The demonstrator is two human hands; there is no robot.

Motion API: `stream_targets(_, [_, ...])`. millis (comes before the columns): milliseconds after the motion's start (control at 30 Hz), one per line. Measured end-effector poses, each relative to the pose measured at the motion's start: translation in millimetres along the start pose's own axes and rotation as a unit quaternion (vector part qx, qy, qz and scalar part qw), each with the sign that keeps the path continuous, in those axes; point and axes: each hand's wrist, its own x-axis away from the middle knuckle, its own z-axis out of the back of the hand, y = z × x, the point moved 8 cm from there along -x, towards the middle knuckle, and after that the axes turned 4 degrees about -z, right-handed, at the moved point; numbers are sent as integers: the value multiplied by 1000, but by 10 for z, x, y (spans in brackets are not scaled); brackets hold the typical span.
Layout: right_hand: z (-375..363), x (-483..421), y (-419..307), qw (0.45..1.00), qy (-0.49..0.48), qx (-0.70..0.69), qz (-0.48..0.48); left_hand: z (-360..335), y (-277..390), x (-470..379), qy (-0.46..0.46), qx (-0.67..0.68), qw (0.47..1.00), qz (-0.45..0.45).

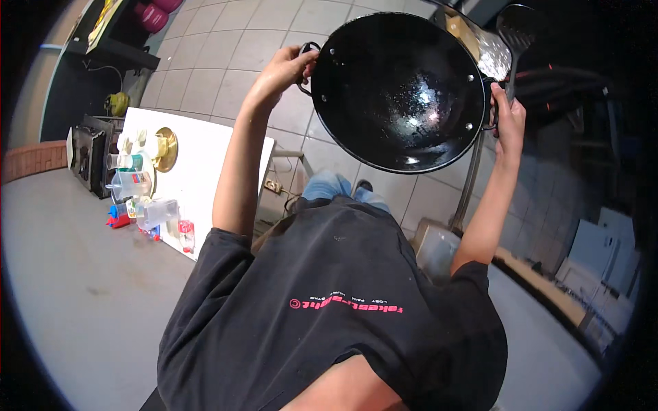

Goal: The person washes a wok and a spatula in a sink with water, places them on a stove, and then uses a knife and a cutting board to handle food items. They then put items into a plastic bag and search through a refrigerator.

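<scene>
A large black wok (380, 92) hangs in the air over the tiled floor, its inside facing the camera and shining as if wet or oily. My left hand (288, 72) grips the loop handle on the wok's left side. On the opposite side, my right hand (509, 115) is closed on the other loop handle and also holds a black slotted spatula (518, 43), its head pointing away from me.
A white table (205, 154) at left bears clear plastic containers (157, 211), a measuring jug (131, 185), a gold-coloured lid (167, 150) and a small bottle (186, 235). A foil-covered surface (494, 59) lies beyond the wok's right rim. A power strip (273, 186) is near the table's right side.
</scene>
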Motion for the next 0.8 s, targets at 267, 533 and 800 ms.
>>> stream_targets(267, [-1295, -1686, -602, 996, -71, 29, 49, 984, 263, -1083, 96, 9, 993, -65])
stream_targets(533, [-3277, -3009, -1458, 978, -167, 18, 124, 2528, 186, -1983, 264, -109, 958, -36])
stream_targets(800, [-5904, -3795, -2114, 941, -302, 76, 134, 4102, 355, -2113, 452, -273, 847, 55])
